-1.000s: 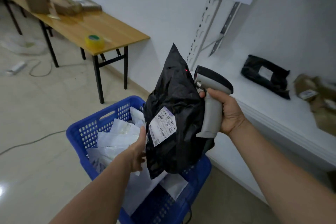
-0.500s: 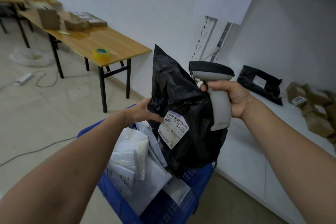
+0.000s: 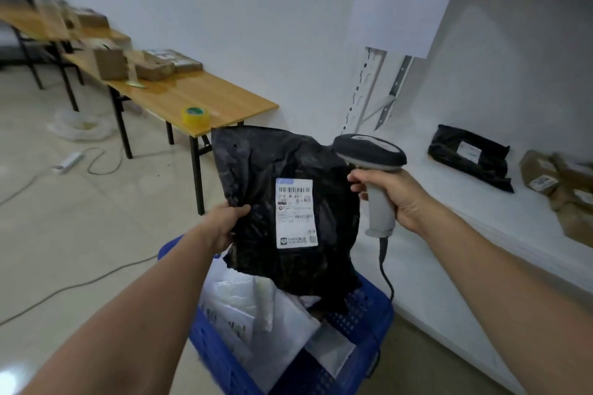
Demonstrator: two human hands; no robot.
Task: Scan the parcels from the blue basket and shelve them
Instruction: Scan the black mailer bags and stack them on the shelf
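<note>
Left hand [image 3: 224, 224] grips black parcel [image 3: 288, 202] by its edge above blue basket [image 3: 362, 324], label [image 3: 296, 212] facing up for reading, while right hand [image 3: 401, 199] clasps scanner [image 3: 372, 170] just beside it.

Over basket [image 3: 362, 321]: parcel [image 3: 256, 176], left hand [image 3: 224, 224] at its left edge, scanner [image 3: 372, 176] in right hand [image 3: 398, 199] just right. Shelf [image 3: 449, 250] right of basket (second parcel [image 3: 471, 157], boxes [image 3: 542, 176] on it). Table [image 3: 224, 99] behind left, tape roll [image 3: 195, 114] on it.

Soft, even indoor light; wide-angle bending at edges, slight motion blur, faint floor [image 3: 80, 234] glare.
</note>
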